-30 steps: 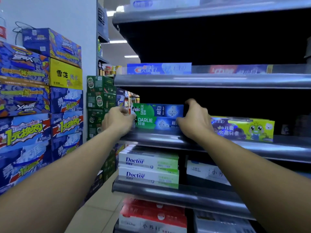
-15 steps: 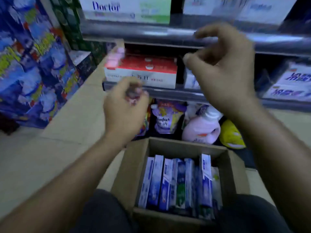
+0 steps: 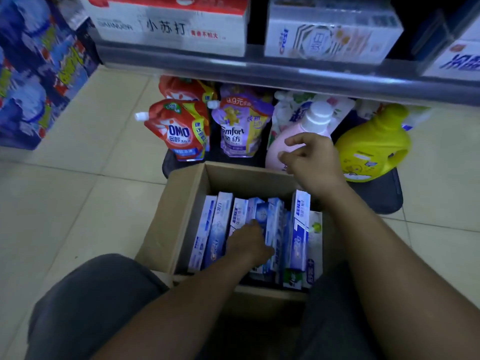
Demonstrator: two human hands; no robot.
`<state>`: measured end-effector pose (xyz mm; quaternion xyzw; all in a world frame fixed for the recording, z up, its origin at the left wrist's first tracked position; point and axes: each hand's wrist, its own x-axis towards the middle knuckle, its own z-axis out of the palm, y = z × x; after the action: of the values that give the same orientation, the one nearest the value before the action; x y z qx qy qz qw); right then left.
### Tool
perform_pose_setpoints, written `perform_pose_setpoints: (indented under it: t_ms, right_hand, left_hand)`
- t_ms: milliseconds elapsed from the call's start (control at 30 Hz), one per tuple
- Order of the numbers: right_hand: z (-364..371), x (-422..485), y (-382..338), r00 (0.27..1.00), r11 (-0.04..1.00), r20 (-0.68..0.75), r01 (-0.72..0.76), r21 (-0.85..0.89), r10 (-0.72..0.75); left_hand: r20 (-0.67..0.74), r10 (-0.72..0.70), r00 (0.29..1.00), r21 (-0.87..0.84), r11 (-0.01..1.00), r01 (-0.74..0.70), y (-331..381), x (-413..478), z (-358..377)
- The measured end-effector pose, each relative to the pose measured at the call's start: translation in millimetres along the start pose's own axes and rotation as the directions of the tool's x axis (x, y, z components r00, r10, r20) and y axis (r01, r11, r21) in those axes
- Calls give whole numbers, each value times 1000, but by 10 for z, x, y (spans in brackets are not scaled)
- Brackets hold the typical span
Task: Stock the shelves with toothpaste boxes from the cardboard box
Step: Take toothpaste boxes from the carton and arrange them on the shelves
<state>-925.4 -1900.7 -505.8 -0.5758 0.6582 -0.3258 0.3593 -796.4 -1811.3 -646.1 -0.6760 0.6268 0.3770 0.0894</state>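
Several blue-and-white toothpaste boxes (image 3: 218, 229) stand on edge in the open cardboard box (image 3: 166, 216) under my hands. My left hand (image 3: 249, 242) lies on the middle ones; I cannot tell whether it grips any. My right hand (image 3: 311, 157) hovers apart, over the far rim, loosely curled and empty.

Floor (image 3: 78, 203): pale tiles, bearing the open cardboard box (image 3: 166, 224) and stacked blue cartons (image 3: 33, 87).
Base shelf (image 3: 384, 193): pouches (image 3: 179, 131), bottles (image 3: 374, 146).
Upper shelf (image 3: 259, 74): white cartons (image 3: 168, 24).
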Motion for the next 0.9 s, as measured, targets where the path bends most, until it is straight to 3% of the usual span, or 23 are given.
perform_pose_setpoints:
  t_ms: [167,267,467,567,633,733,800,900]
  right_hand:
    - [-132,93,120,997,995,9,-74,63,74]
    - [-163,108,148,993,985,12,-120,121,120]
    - [-160,92,167,988,979,63,-151,138,143]
    - [-185,89,188,982,975,99,-174,137,162]
    - [-190,90,208,976,975,121,-194,110,181]
    - [-198,86,211,976,981,94,-194,-10,194]
    - [-219,52,155,971,978,110,-210,-12,210]
    - [-230,-57,31,933,966,263,-259,13,247]
  left_hand:
    - [-24,24,999,254,967,-17,120,27,95]
    - [-14,22,1000,288,958,-18,169,30,94]
    - [70,-149,986,-67,986,154,55,41,-38]
    - [119,-143,983,-258,951,169,-75,-6,-235]
    - [36,-113,993,-277,954,119,-155,-81,-383]
    - [-210,-48,977,-261,965,-9,-216,-294,-637]
    - [-380,54,924,-249,956,-158,-216,-435,-773]
    - [-543,190,818,-227,905,-360,-133,-576,-840]
